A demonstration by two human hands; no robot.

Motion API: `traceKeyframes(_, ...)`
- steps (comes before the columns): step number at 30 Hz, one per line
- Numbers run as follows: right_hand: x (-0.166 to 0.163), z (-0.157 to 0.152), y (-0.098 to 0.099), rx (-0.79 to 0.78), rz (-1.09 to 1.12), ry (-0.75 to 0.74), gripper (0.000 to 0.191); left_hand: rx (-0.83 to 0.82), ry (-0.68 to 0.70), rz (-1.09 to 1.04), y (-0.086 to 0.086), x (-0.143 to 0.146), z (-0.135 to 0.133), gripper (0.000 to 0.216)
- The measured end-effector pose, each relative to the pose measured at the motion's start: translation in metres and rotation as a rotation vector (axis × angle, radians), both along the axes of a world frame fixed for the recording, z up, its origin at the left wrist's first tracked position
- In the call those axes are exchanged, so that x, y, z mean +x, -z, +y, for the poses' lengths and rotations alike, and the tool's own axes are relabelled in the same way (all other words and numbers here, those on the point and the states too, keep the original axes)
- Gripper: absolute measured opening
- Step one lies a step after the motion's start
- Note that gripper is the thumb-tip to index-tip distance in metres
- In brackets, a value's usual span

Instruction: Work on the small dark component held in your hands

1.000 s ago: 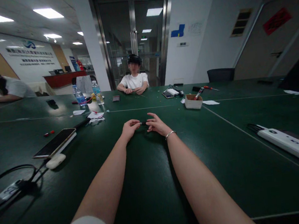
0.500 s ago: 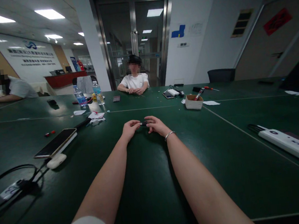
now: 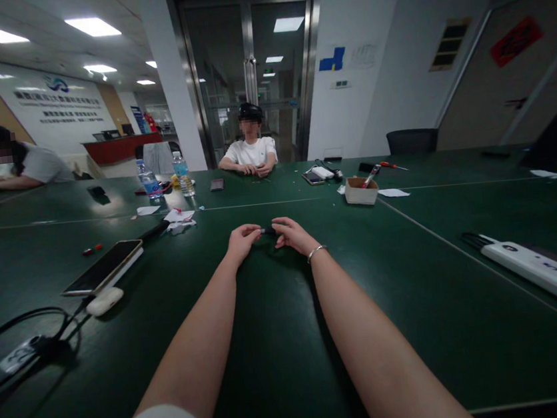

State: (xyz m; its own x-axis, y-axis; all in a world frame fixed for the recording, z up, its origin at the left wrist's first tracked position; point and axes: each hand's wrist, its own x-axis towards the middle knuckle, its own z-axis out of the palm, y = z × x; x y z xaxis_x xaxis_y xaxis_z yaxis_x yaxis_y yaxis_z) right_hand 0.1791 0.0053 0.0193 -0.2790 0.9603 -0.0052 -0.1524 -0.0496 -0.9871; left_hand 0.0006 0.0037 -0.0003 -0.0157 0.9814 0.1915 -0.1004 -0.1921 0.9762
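Note:
Both hands meet over the green table, in the middle of the head view. My left hand (image 3: 242,241) is closed in a pinch on the silvery left end of a small dark piece (image 3: 267,231), whose kind is too small to make out. My right hand (image 3: 293,234) has its thumb and fingers closed at the dark right end of the same piece, partly hiding it. A metal bangle (image 3: 316,252) is on my right wrist.
At left lie a phone (image 3: 104,266) on a white block, a white rounded case (image 3: 105,301) and black cables (image 3: 47,343). Farther off stand water bottles (image 3: 182,174), a small box (image 3: 361,193) and a seated person (image 3: 251,148). A white power strip (image 3: 541,269) lies right.
My right fingers have closed in slightly around the dark end of the piece. My left hand stays in place. Across the table, the seated person's hands have shifted a little.

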Motion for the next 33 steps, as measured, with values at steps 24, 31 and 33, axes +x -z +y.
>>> traceKeyframes(24, 0.002, 0.002, 0.004, -0.015, 0.031, -0.026, 0.012, -0.027, 0.051, 0.069, -0.006, 0.001, -0.008, 0.037)
traceKeyframes(31, 0.002, 0.000, 0.002, -0.007, 0.014, -0.030, 0.013, -0.048, 0.027, 0.072, -0.003, 0.002, -0.003, 0.032)
traceKeyframes(33, 0.002, 0.000, 0.002, -0.006, 0.007, -0.028, 0.013, -0.033, 0.007, 0.088, -0.002, 0.001, -0.002, 0.031)
